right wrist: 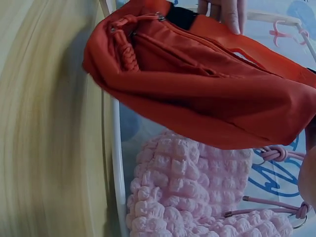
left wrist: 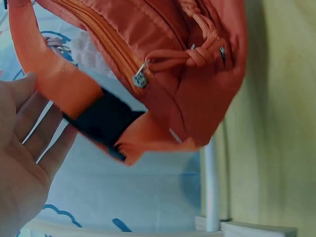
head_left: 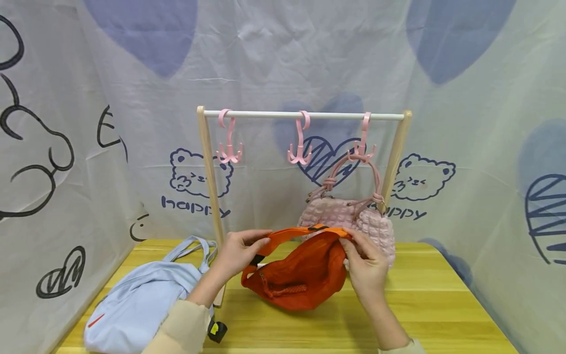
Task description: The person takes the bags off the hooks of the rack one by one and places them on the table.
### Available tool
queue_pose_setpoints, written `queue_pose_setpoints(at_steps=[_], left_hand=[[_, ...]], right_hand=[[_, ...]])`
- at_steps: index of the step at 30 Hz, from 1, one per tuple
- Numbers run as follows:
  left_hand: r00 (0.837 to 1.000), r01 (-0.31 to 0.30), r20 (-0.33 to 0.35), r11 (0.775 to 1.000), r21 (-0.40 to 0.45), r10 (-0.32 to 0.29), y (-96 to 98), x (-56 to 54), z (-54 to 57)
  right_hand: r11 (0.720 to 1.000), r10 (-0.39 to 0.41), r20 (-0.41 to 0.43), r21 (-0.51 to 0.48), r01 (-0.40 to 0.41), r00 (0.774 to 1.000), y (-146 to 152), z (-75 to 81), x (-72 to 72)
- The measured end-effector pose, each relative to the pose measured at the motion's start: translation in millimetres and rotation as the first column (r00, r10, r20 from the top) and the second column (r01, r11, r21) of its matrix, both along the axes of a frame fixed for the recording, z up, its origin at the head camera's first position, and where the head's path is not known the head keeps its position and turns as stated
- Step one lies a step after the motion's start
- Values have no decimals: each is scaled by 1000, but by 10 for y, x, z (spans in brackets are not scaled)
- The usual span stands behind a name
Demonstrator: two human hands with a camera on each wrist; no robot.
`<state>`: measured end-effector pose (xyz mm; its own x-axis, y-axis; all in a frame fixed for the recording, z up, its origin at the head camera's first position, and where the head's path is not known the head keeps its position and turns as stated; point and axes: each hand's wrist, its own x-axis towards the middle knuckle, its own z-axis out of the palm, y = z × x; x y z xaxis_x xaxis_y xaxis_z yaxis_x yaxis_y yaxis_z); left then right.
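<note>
An orange-red waist bag (head_left: pixel 300 275) with a zip and a braided cord pull is held up above the table, in front of the rack. My left hand (head_left: pixel 240 253) pinches its orange strap (left wrist: pixel 64 81) near the black buckle (left wrist: pixel 106 118). At the bag's other end, my right hand (head_left: pixel 367 265) grips the strap and the bag's corner between thumb and fingers; the right wrist view shows only part of that hand. The strap arches over the bag's top between both hands.
A white-railed rack (head_left: pixel 265 115) carries pink hooks on the left (head_left: pixel 229 152), in the middle (head_left: pixel 299 152) and on the right (head_left: pixel 363 147). From the right one hangs a pink puffy bag (head_left: pixel 376 226). A light blue backpack (head_left: pixel 141 300) lies on the wooden table (head_left: pixel 442 305) at left.
</note>
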<state>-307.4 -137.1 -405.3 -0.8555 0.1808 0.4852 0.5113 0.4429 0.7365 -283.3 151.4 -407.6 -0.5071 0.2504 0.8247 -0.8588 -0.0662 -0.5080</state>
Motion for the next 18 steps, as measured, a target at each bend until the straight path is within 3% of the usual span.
queue_pose_setpoints(at_steps=[8, 12, 18], left_hand=[[996, 25, -81, 998, -58, -29, -60, 29, -274], [998, -8, -70, 997, -77, 2, -110, 67, -372], [998, -37, -47, 998, -47, 34, -177, 114, -473]], right_hand=[[999, -15, 34, -42, 17, 999, 32, -26, 22], [996, -38, 88, -75, 45, 995, 33, -6, 28], [980, 47, 140, -200, -18, 989, 19, 53, 51]])
